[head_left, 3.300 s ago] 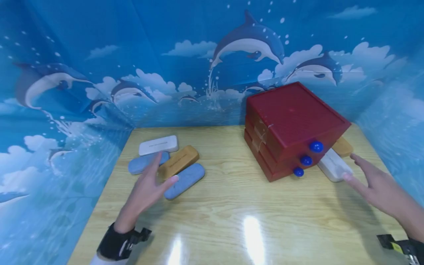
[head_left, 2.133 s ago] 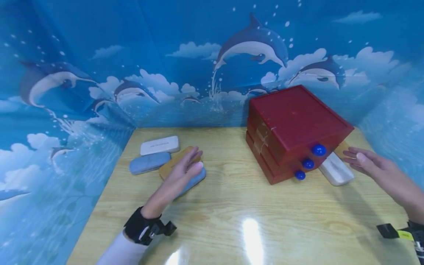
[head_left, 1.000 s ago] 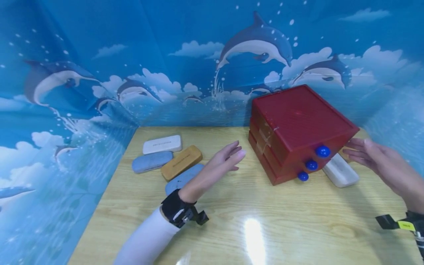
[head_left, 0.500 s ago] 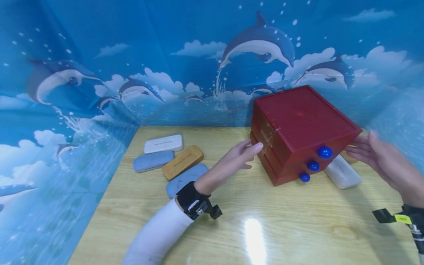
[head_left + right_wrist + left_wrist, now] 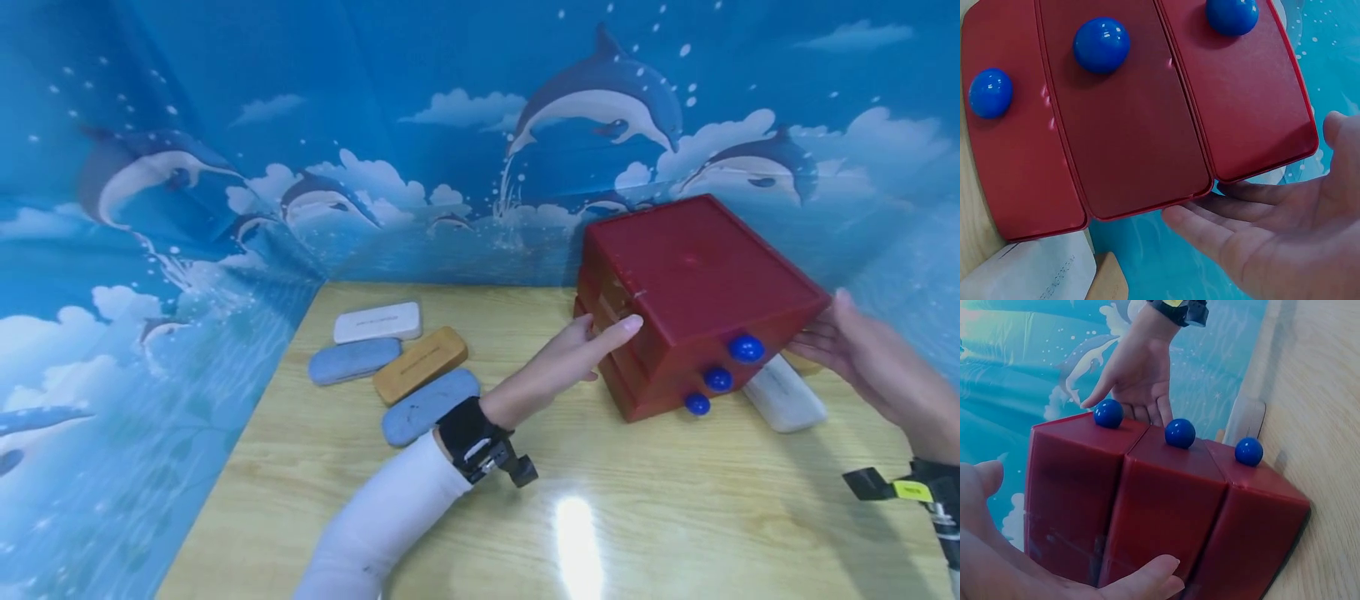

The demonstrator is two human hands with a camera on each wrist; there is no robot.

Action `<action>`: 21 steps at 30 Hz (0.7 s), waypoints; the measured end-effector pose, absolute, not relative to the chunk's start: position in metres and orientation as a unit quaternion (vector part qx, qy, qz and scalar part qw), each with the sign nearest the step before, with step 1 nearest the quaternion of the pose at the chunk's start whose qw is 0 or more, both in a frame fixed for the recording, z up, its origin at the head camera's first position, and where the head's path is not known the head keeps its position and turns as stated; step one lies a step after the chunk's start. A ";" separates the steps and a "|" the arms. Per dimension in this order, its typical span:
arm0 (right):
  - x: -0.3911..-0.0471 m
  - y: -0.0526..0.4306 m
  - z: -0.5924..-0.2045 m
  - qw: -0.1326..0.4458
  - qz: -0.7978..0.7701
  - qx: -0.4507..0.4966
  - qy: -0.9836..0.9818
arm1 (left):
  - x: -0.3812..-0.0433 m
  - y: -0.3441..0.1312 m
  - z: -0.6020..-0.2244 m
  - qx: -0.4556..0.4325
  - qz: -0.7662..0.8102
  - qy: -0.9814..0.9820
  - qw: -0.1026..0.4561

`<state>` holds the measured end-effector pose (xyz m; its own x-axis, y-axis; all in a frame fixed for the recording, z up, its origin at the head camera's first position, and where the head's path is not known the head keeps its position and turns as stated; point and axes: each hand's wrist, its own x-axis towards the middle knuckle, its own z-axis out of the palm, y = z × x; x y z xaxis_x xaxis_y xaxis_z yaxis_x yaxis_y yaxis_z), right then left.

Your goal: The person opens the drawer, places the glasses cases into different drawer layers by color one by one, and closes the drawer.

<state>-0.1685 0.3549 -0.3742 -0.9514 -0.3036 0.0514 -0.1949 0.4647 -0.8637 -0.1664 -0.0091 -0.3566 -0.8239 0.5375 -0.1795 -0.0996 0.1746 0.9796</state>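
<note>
A red three-drawer box (image 5: 705,267) with blue ball knobs (image 5: 746,348) stands at an angle on the table's right half, all drawers closed. My left hand (image 5: 562,362) is at its left side, fingers extended and thumb raised; in the left wrist view the fingertips (image 5: 1157,572) overlap that side. On the opposite side is my right hand (image 5: 862,358), fingers nearly straight. The right wrist view shows its fingers (image 5: 1204,231) reaching behind the edge of the drawer fronts, along the box's right side. The thumbs of both hands stand apart from the fingers.
Left on the wooden table (image 5: 480,533) lie glasses cases: white (image 5: 377,322), blue (image 5: 354,361), brown (image 5: 420,364) and another blue case (image 5: 431,406). A white case (image 5: 783,396) and a brown case (image 5: 801,363) lie right of the box. Dolphin-printed cloth (image 5: 465,167) encloses the table.
My left hand has moved right, from over the left glasses cases to the box's left side. My right hand has moved up to the box's right side. The box stays closed.
</note>
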 end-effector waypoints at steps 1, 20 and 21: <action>-0.169 0.355 -0.374 0.055 -0.491 -0.143 0.857 | -0.166 -0.007 -0.356 0.160 0.626 0.718 0.257; -0.182 0.353 -0.360 0.123 -0.531 -0.138 0.827 | -0.157 0.029 -0.352 0.090 0.583 0.776 0.222; -0.183 0.353 -0.360 0.130 -0.538 -0.131 0.823 | -0.157 0.030 -0.352 0.082 0.583 0.777 0.221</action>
